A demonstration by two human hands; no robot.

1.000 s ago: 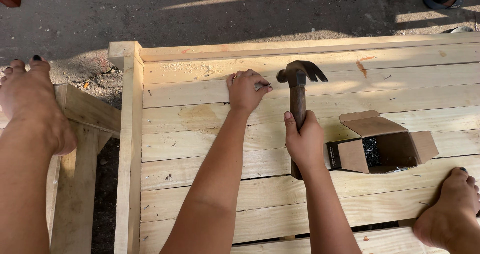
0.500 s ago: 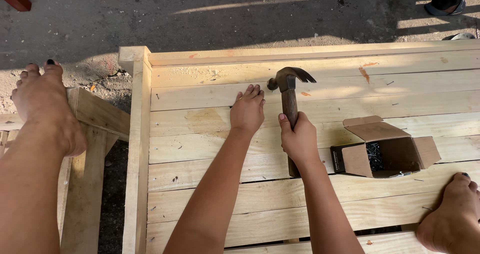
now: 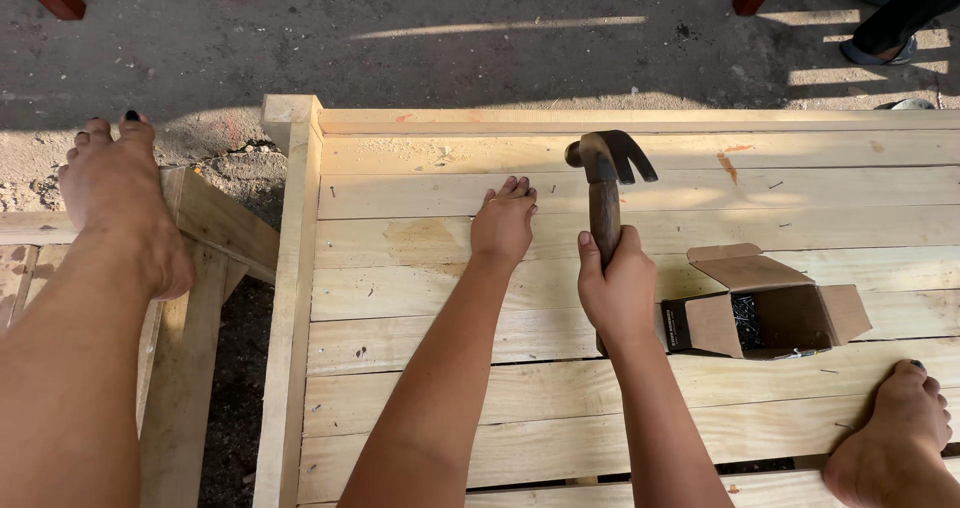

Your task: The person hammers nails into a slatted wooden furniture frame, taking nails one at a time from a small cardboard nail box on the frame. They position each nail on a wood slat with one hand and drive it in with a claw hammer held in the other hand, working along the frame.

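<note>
The left hand [image 3: 503,223] lies on a plank of the frame [image 3: 420,298], knuckles up, fingers curled down and pressed together at the tips near the plank's far edge. If it pinches a nail or sth else under the fingertips, I cannot tell; they hide that spot. The forearm comes straight from the bottom of the view.

The right hand [image 3: 620,293] is clenched around the wooden handle of the hammer [image 3: 605,183]. The hammer stands nearly upright above the planks, its dark metal head just right of the left hand and a bit farther away, claw pointing right. The lower end of the handle is hidden behind the fist and wrist.

Just right of the right hand, the box [image 3: 765,313] lies on the planks: small, brown cardboard, flaps open, with a black side panel facing the hand. The label there is too small to read. Inside are dark thin metal pieces, prob. nails, hard to make out.

A bare left foot [image 3: 120,203] rests on a lower wood piece beside the frame; a right foot [image 3: 895,438] sits on the planks at bottom right, partly cut off. At top right another person's feet in sandals [image 3: 880,18] are cut by the edge.
</note>
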